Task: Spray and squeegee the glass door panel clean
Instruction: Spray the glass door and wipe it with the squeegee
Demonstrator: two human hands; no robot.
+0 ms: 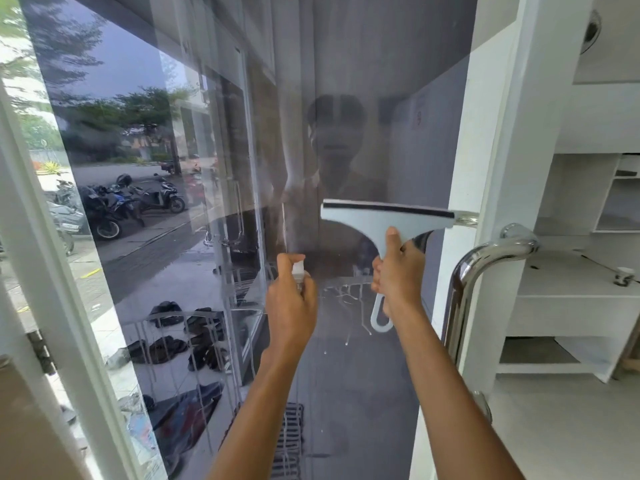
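- Left hand (291,299) is curled round a small spray bottle (298,270), its nozzle aimed at the glass door panel (207,168) just ahead of the knuckles
- Right hand (398,271) is wrapped round the squeegee (384,216) handle, with the blade above the fist and the loop below
- Drips (349,292) streak the pane between the fists; I'd mist above them, then draw the blade straight down with even pressure

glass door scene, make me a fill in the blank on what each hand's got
The right hand grips the ____ by its handle.
The left hand holds a small ____ bottle near the glass door panel.
The chrome door handle is to the ____ of both hands.
Missing words: squeegee; spray; right.
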